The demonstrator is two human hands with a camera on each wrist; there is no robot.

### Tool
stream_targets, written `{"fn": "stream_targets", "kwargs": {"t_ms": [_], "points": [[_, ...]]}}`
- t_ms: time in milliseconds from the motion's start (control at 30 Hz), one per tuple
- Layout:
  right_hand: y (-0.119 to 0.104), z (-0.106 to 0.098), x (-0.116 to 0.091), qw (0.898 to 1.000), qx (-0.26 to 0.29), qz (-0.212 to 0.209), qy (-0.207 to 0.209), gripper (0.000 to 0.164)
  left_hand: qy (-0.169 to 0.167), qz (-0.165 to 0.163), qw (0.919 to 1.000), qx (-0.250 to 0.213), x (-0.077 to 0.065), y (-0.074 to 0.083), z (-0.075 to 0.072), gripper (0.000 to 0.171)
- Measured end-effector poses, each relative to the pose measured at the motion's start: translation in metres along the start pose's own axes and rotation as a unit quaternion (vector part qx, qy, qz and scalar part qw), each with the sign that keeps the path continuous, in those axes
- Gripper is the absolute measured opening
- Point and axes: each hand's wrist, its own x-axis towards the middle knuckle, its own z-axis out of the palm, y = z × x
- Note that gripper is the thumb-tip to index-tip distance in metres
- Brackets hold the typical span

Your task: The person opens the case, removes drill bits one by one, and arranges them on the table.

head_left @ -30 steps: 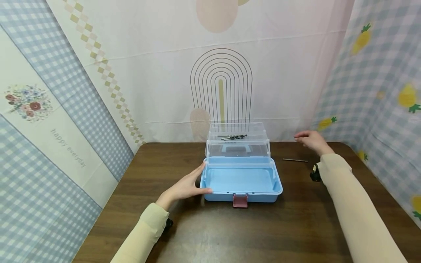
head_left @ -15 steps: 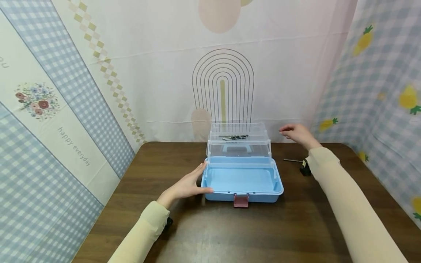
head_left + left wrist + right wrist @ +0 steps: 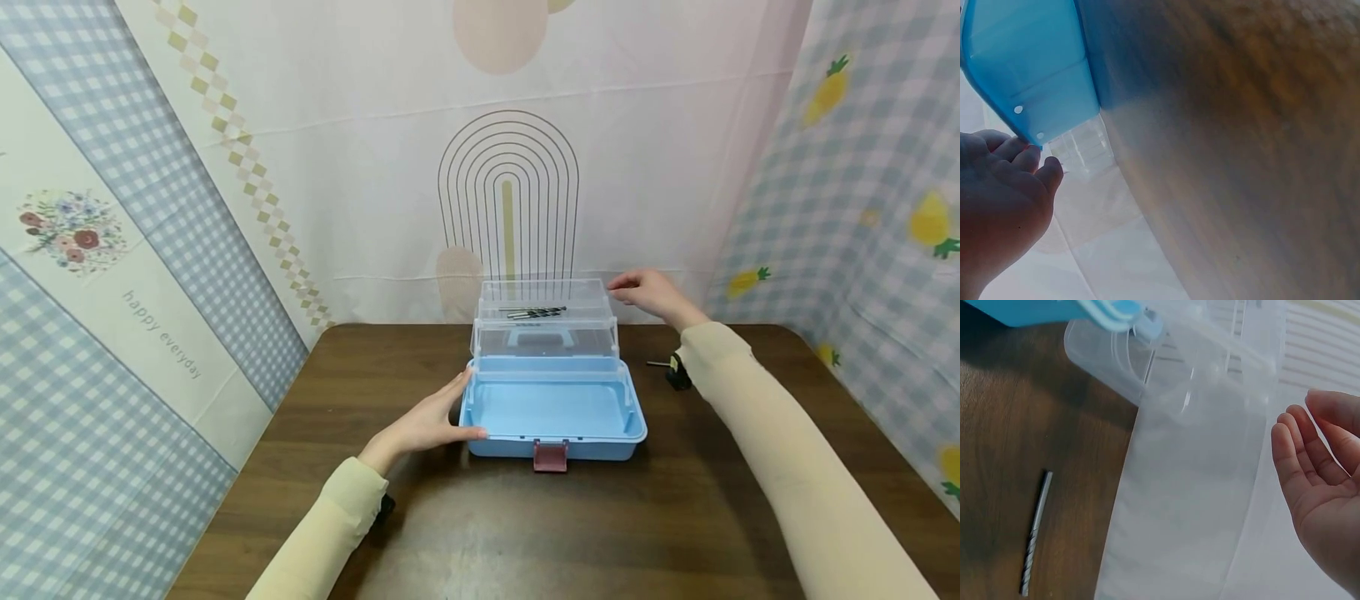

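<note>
A light blue toolbox (image 3: 555,450) with a pink latch (image 3: 550,457) stands unfolded on the table. My left hand (image 3: 427,425) grips its left side, thumb at the front-left rim and fingers along the side. In the left wrist view, fingertips meet the blue wall (image 3: 1029,56). Several dark drill bits (image 3: 536,313) lie in the raised clear top tray (image 3: 592,292). At that tray's right end is my right hand (image 3: 656,296), fingers loosely bent, with nothing visible between them in the right wrist view. One drill bit (image 3: 1035,534) lies on the table below it.
The brown wooden table (image 3: 390,358) meets a patterned cloth backdrop (image 3: 375,208) at its rear edge. Checked cloth with pineapples (image 3: 870,250) hangs on the right. Behind the blue base, the transparent lid (image 3: 498,342) with its blue handle (image 3: 538,337) leans down.
My right hand has moved left, from over the table at right to the end of the upper tray. The left hand keeps its place on the toolbox.
</note>
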Motion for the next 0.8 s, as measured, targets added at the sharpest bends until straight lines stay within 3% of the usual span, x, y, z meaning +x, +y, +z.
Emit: {"fn": "stream_targets", "kwargs": {"t_ms": [300,800], "points": [[-0.007,0.003,0.025,0.999,-0.003,-0.031,-0.021,0.036,0.012,-0.009,0.9999,-0.001,0.012,0.000,0.002,0.112],[-0.027,0.018,0.033,0.994,-0.043,-0.085,-0.052,0.029,0.013,-0.005,0.9999,-0.006,0.009,0.002,0.002,0.111]]}}
